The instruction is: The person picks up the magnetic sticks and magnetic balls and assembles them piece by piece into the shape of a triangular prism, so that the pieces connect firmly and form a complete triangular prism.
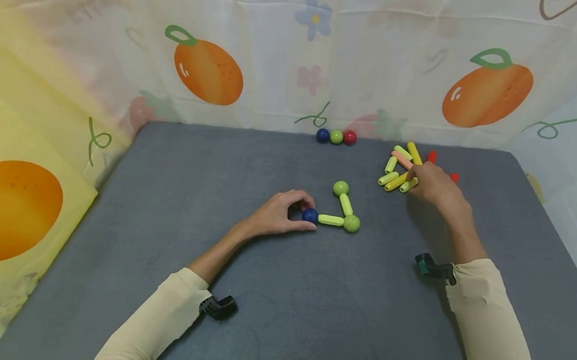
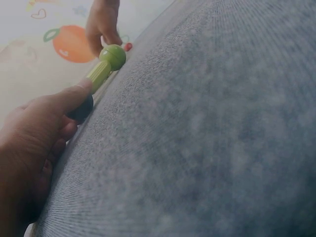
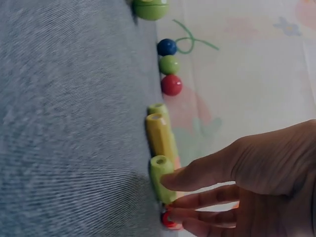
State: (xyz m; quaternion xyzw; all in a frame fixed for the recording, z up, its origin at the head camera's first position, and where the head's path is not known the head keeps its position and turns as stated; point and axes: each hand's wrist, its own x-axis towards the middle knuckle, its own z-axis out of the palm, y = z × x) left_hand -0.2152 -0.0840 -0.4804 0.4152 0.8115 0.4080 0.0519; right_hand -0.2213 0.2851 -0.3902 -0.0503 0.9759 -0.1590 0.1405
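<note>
My left hand (image 1: 281, 215) holds a dark blue ball (image 1: 310, 215) between thumb and fingers. From that ball a light-green rod (image 1: 330, 220) runs to a green ball (image 1: 352, 223). A second light-green rod (image 1: 346, 204) joins it to another green ball (image 1: 340, 188), so the joined pieces form a bent chain lying on the table. At the pile of rods on the right, my right hand (image 1: 439, 189) pinches a short light-green rod (image 3: 159, 177), its thumb on the near side in the right wrist view. The fingers partly hide the pile.
Around the right hand lie yellow rods (image 1: 414, 153), a salmon rod (image 1: 401, 159), more light-green rods (image 1: 391, 165) and red pieces (image 1: 432, 156). A blue ball (image 1: 323, 136), a green ball (image 1: 337, 137) and a red ball (image 1: 349, 137) line the grey table's (image 1: 220, 159) back edge, before a printed cloth (image 1: 276, 63).
</note>
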